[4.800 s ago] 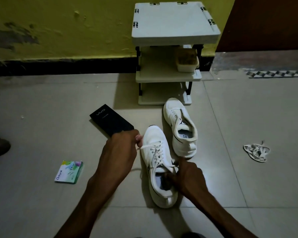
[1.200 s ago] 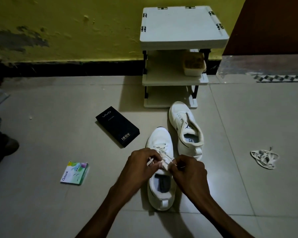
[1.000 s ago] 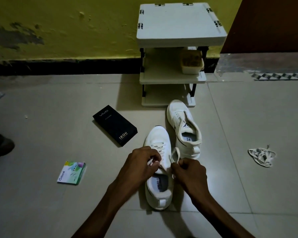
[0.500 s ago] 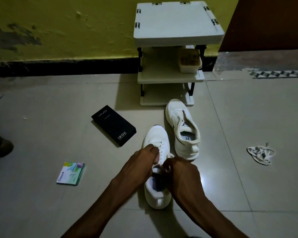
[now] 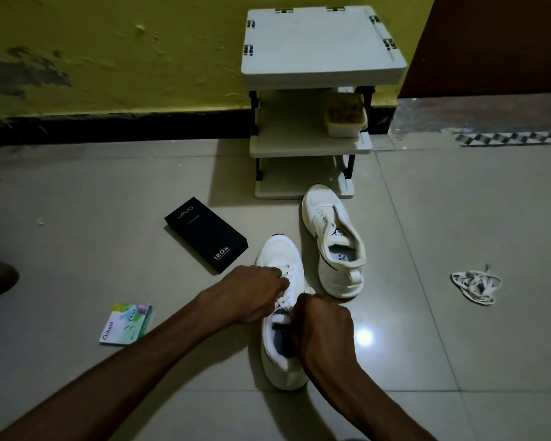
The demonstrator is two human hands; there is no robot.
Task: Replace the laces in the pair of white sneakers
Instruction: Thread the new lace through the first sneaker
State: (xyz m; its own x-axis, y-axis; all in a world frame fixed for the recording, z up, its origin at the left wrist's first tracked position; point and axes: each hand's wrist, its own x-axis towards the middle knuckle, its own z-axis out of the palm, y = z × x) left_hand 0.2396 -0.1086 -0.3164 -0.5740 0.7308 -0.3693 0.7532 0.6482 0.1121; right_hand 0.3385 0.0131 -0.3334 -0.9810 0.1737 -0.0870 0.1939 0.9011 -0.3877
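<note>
hands: left hand (image 5: pixel 252 294) and right hand (image 5: pixel 326 326), both curled on the lace (image 5: pixel 285 301), now closer together.
task: near shoe (image 5: pixel 279 256) nearly laced; other shoe (image 5: pixel 331 237), 1 o'clock, bare.

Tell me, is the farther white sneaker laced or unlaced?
Unlaced: the farther sneaker shows no lace across its tongue.

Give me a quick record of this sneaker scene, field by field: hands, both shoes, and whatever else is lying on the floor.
Left hand: fingers curled on the lace of the near sneaker
Right hand: curled on the same lace, nearer the collar
Far sneaker: no lace seen, in front of the rack
Loose laces: heaped on floor, right
Also on floor: black box, green packet, left
</note>
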